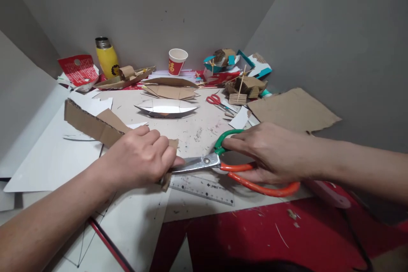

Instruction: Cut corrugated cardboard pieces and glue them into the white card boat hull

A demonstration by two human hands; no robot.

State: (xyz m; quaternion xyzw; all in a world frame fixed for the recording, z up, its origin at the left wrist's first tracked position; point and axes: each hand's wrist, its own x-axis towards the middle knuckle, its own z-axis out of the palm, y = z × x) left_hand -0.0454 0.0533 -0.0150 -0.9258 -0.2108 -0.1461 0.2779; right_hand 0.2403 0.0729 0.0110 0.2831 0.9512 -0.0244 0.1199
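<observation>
My left hand (143, 157) is closed around a strip of brown corrugated cardboard (92, 125), whose long end sticks out to the upper left. My right hand (270, 153) grips a pair of scissors (206, 161) with one green and one orange handle loop. The blades point left and meet the cardboard just beside my left thumb; their tips are hidden there. Beneath the blades a clear plastic ruler (204, 190) lies on the table. White paper (127, 221) with drawn pencil lines is under my left forearm, with a dark red pencil (108, 242) across it.
Behind my hands sit a white boat-shaped paper piece (167, 108), folded cardboard (170, 90), small red scissors (214, 100) and a flat cardboard sheet (293, 110). Along the back wall stand a yellow bottle (107, 59), a paper cup (177, 61) and cardboard models (223, 60).
</observation>
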